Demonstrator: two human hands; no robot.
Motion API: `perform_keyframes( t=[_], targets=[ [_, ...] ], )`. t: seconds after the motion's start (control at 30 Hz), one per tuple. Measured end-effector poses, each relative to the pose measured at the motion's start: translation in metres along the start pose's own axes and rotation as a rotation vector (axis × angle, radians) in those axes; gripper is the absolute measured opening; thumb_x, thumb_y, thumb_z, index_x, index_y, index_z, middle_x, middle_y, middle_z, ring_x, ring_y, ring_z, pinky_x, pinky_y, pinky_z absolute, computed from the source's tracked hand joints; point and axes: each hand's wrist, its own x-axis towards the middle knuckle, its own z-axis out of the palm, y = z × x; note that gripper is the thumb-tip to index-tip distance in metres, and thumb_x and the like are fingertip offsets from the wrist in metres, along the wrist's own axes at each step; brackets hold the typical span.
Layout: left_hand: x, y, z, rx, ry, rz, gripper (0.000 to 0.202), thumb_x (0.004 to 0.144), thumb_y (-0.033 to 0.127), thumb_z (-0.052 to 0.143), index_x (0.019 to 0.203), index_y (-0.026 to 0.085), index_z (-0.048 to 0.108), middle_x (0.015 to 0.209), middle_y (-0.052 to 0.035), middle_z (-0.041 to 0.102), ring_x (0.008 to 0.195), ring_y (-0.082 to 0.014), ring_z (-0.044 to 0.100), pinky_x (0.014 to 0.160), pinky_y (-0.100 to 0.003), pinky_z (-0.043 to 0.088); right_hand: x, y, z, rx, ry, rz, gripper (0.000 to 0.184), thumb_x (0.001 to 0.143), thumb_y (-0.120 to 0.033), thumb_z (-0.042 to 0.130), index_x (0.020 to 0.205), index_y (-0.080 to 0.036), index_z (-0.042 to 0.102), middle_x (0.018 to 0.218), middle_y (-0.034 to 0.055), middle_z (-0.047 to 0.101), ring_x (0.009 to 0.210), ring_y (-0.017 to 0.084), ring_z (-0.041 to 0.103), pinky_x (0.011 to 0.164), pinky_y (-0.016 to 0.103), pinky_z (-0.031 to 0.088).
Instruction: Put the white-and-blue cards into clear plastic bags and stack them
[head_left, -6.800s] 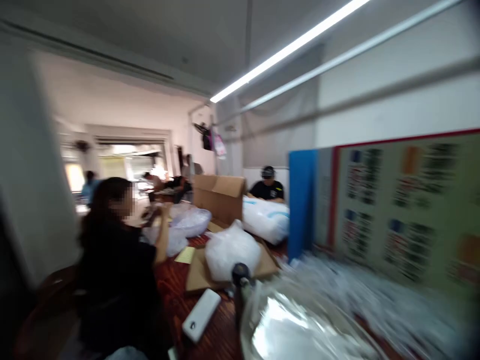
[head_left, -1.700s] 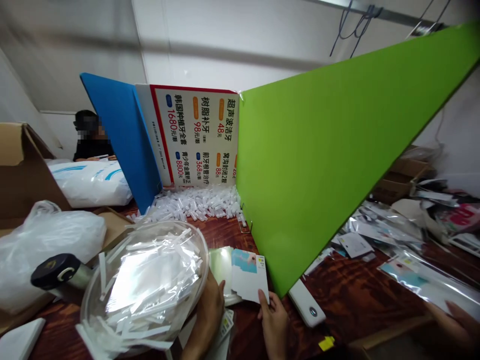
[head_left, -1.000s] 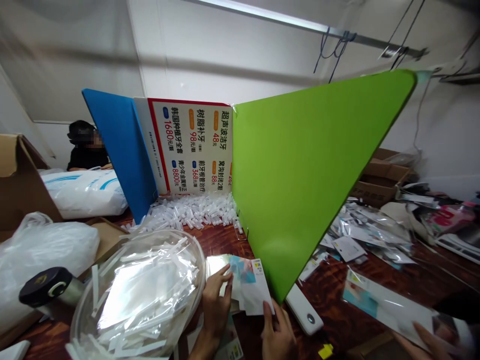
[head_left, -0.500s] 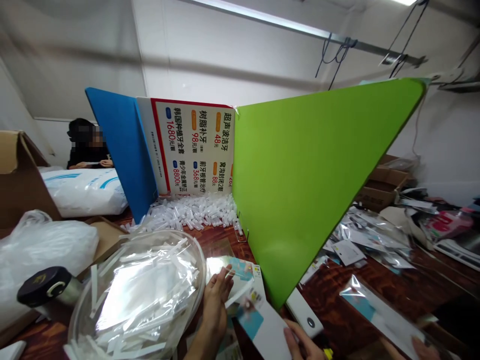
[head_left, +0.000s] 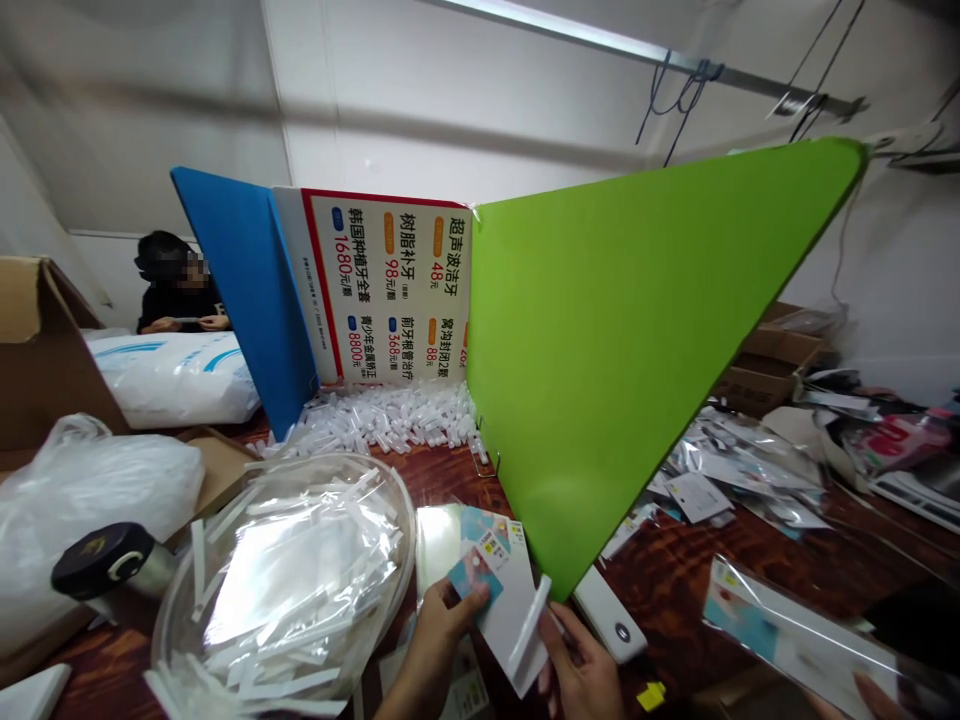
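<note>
Head view: at six o'clock, the left hand [head_left: 452, 618] is gripping a printed card [head_left: 504, 612] along its left edge, thumb on top. Toward five o'clock, the right hand [head_left: 583, 668] is pinching a white strip [head_left: 533, 622] at the card's near right end; its lower fingertips are partly hidden. A round tub [head_left: 412, 512] is standing between seven and eight o'clock on the desk [head_left: 667, 610], and a green panel [head_left: 622, 380] is rising at three. Doing this well is probably calling for keeping the card flat and steady, squaring the strip to its edge and pressing gently, without creasing
</note>
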Motion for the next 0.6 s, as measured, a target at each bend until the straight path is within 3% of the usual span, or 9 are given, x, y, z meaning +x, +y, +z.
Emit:
perform_keyframes(
  t=[0.07, 0.17, 0.33, 0.4, 0.5, 0.6],
  targets=[
    [-0.004, 0.000, -0.002, 0.035, -0.022, -0.022, 0.059, 0.062, 0.054, 0.087, 0.099, 0.010, 0.075, 0.090, -0.0141, 0.078, 0.074, -0.0244, 0.072, 0.073, -0.034, 0.053, -0.002, 0.003, 0.007, 0.090, -0.071, -0.008, 0.074, 0.067, -0.067, 0.076, 0.116, -0.012, 0.069, 0.047, -0.0007, 0.060, 0.039, 0.016, 0.052, 0.039, 0.025, 0.043],
    [-0.009, 0.002, -0.007, 0.017, -0.089, -0.037, 0.060, 0.061, 0.054, 0.088, 0.098, 0.008, 0.076, 0.089, -0.0160, 0.078, 0.077, -0.0268, 0.072, 0.075, -0.036, 0.054, -0.006, 0.004, 0.012, 0.202, -0.176, -0.039, 0.070, 0.061, -0.058, 0.084, 0.116, -0.017, 0.070, 0.076, 0.0091, 0.075, 0.067, 0.026, 0.070, 0.060, 0.033, 0.057],
    [-0.021, 0.011, -0.013, 0.147, -0.171, -0.024, 0.056, 0.065, 0.055, 0.085, 0.096, 0.010, 0.076, 0.083, -0.0129, 0.076, 0.075, -0.0258, 0.070, 0.072, -0.034, 0.054, -0.014, -0.007, 0.020, 0.246, -0.279, -0.061, 0.065, 0.061, -0.042, 0.087, 0.121, -0.022, 0.070, 0.104, 0.0141, 0.076, 0.096, 0.036, 0.071, 0.081, 0.041, 0.058],
    [-0.025, 0.015, -0.019, 0.209, -0.194, -0.030, 0.058, 0.066, 0.057, 0.083, 0.099, 0.010, 0.075, 0.082, -0.0118, 0.075, 0.072, -0.0240, 0.069, 0.068, -0.032, 0.053, -0.017, -0.008, 0.023, 0.274, -0.301, -0.075, 0.063, 0.066, -0.042, 0.083, 0.125, -0.026, 0.067, 0.107, 0.0140, 0.075, 0.089, 0.033, 0.072, 0.078, 0.040, 0.058],
    [-0.031, 0.021, -0.037, 0.347, -0.223, -0.044, 0.061, 0.064, 0.055, 0.085, 0.106, 0.012, 0.074, 0.086, -0.0110, 0.076, 0.078, -0.0254, 0.068, 0.069, -0.032, 0.053, -0.022, -0.001, 0.021, 0.332, -0.386, 0.003, 0.065, 0.069, -0.046, 0.080, 0.130, -0.029, 0.063, 0.101, 0.0110, 0.074, 0.062, 0.023, 0.069, 0.058, 0.033, 0.054],
    [-0.043, 0.023, -0.064, 0.551, -0.153, -0.030, 0.048, 0.063, 0.047, 0.087, 0.097, 0.015, 0.077, 0.078, -0.0070, 0.075, 0.075, -0.0249, 0.067, 0.068, -0.032, 0.054, -0.025, 0.009, 0.010, 0.329, -0.605, 0.121, 0.069, 0.068, -0.049, 0.081, 0.130, -0.025, 0.062, 0.090, 0.0061, 0.072, 0.060, 0.018, 0.068, 0.056, 0.025, 0.049]
  ],
)
